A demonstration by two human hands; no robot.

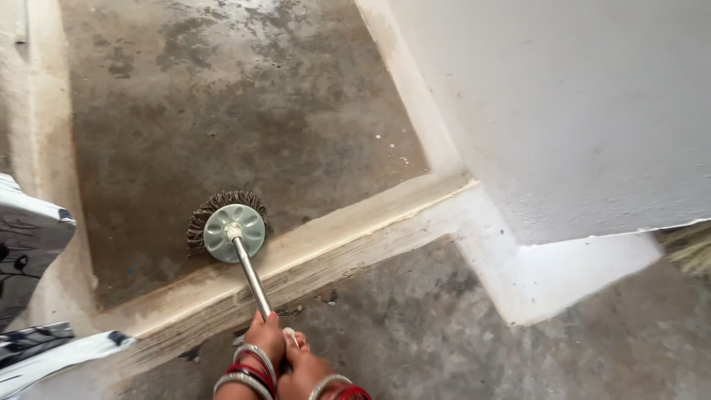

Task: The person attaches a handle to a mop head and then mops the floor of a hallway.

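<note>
A mop with a round pale green head [234, 232] and a fringe of brown-grey strands rests on a damp, stained concrete floor [222, 111]. Its metal handle [252, 276] slants down toward me. My left hand [264, 339], with red and silver bangles on the wrist, grips the handle near its lower end. My right hand [305, 364], also wearing bangles, closes on the handle just below and to the right of the left one.
A raised pale step edge [311, 244] runs diagonally between the upper floor and the lower floor [444, 348]. A white wall [578, 111] fills the right. Black-and-white patterned cloth [29, 244] hangs at the left edge.
</note>
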